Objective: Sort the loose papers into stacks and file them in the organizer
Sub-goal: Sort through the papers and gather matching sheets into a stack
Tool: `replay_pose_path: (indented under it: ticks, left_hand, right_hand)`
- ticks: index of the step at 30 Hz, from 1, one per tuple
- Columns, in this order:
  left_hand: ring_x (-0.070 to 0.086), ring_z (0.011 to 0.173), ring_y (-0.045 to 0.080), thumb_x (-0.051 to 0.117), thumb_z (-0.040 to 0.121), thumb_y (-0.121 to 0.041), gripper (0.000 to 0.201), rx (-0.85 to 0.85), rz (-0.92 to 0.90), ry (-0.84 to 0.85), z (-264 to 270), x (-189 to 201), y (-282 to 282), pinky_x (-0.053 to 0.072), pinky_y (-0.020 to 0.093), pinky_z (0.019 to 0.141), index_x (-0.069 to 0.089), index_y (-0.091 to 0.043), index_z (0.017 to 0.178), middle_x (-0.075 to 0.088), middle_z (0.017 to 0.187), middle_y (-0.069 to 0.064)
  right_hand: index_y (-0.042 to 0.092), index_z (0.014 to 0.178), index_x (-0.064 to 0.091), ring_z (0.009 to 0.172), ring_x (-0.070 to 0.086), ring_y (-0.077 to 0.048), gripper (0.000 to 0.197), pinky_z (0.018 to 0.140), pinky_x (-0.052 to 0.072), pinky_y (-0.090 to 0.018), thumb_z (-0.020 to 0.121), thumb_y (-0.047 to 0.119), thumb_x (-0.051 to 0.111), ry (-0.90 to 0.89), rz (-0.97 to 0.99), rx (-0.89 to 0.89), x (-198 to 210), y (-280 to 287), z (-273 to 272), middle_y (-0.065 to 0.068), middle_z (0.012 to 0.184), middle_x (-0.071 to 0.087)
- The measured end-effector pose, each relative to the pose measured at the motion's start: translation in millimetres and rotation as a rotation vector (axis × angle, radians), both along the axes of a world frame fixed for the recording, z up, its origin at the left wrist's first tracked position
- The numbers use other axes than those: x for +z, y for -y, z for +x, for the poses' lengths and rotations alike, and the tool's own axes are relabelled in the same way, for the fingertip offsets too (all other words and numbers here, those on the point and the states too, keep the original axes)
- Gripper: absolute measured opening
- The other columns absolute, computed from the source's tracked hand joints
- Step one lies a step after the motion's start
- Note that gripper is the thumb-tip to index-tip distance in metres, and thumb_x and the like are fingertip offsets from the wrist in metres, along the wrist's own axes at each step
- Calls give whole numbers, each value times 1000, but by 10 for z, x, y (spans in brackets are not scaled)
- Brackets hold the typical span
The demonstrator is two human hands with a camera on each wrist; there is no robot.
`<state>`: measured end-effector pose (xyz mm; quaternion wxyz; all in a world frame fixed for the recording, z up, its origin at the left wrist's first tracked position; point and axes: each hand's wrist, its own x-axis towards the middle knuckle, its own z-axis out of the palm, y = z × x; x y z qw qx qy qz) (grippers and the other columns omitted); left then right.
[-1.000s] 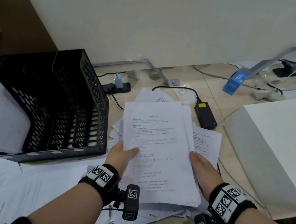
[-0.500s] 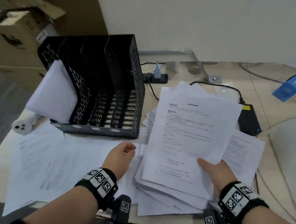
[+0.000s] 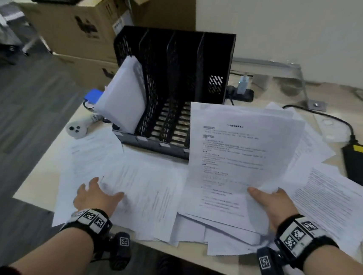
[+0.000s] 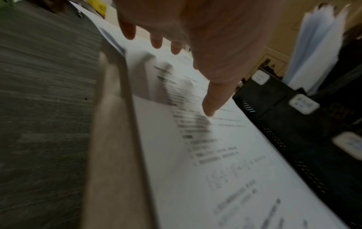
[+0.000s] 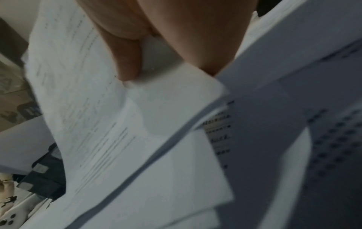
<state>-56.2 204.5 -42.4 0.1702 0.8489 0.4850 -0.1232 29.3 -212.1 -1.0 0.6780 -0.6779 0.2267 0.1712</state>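
A black mesh organizer (image 3: 172, 87) stands at the back of the desk, with a white stack (image 3: 124, 96) leaning in its leftmost slot. My right hand (image 3: 267, 201) pinches a stack of printed papers (image 3: 240, 160) at its lower right corner, thumb on top, lifted in front of the organizer's right end; the right wrist view shows the thumb on the stack of papers (image 5: 109, 117). My left hand (image 3: 97, 193) hovers with spread fingers over loose sheets (image 3: 140, 182) on the desk's left front. In the left wrist view the left hand's straight fingers (image 4: 211, 99) are just above a printed sheet (image 4: 215, 162).
More loose sheets (image 3: 336, 203) lie fanned on the right. A black power brick (image 3: 360, 163) with cable sits far right, a power strip (image 3: 240, 92) behind the organizer. A white controller (image 3: 77, 128) lies left of the organizer. Cardboard boxes (image 3: 76, 23) stand beyond the desk edge.
My left hand let go of the stack and moved left over the loose sheets. The right hand alone holds the stack. The head view swung left.
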Motion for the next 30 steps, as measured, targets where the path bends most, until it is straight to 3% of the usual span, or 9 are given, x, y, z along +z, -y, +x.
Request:
replay_pose_path:
  ticks: [3,7,12,15,18,22,24,27,30]
  left_hand:
    - [28,147,40,83,63,-64,121,11,-33,-80,-87,5,-171,30,55,117,17,-26,157,23,162,18]
    - [39,134,47,87,60,-57,128,20,-86,-102,-128,11,-365,38,57,110,8,-32,157,27,154,17]
    - [55,119,42,83,71,-34,105,49,-177,22,-110,-28,-612,48,51,102,21,-31,155,52,139,16]
    - [64,97,34,59,70,-30,51,-56,-239,90,-151,-3,-794,52,51,93,60,-31,121,69,110,5]
    - [63,92,33,52,83,-25,18,-143,-187,127,-201,122,-963,51,48,93,67,-29,93,71,99,4]
    - [64,104,30,57,92,-26,16,-184,-106,148,-287,264,-1261,47,41,95,70,-34,96,72,103,-1]
    - [64,104,29,58,89,-23,18,-145,-146,215,-313,333,-1406,47,45,97,68,-39,89,73,101,-3]
    - [66,91,31,55,75,-18,21,-30,-211,315,-314,458,-1581,52,50,92,66,-36,71,71,84,-6]
    - [64,82,32,45,59,-21,35,50,-193,436,-308,627,-1755,54,48,86,68,-46,67,67,71,-7]
  right_hand:
    - [12,90,65,96,68,-35,12,97,51,-49,86,11,76,4,-39,4,-48,-92,28,-14,98,73]
    - [6,113,67,99,71,-34,33,98,52,-53,83,15,78,-1,-21,-19,-57,-338,59,-14,107,75]
    - [13,97,68,91,71,-28,15,92,53,-43,84,9,76,29,-43,-6,-39,-767,98,-8,97,75]
    - [10,100,69,94,71,-31,17,91,53,-43,85,11,76,24,-70,44,-13,-976,132,-11,100,75]
    - [4,107,68,91,72,-29,27,83,55,-37,85,16,77,45,-132,62,28,-1160,170,-10,99,75]
    - [12,90,65,79,66,-19,9,67,47,-24,89,16,73,98,-164,54,216,-1433,226,-3,88,69]
    - [15,88,62,79,64,-18,11,76,48,-29,90,17,73,121,-160,46,289,-1530,274,-2,88,68]
    - [8,105,65,82,67,-21,22,84,49,-33,88,19,75,157,-175,34,355,-1619,345,-7,94,70]
    - [5,112,64,88,69,-27,36,86,51,-36,85,23,78,172,-196,22,397,-1688,400,-9,100,71]
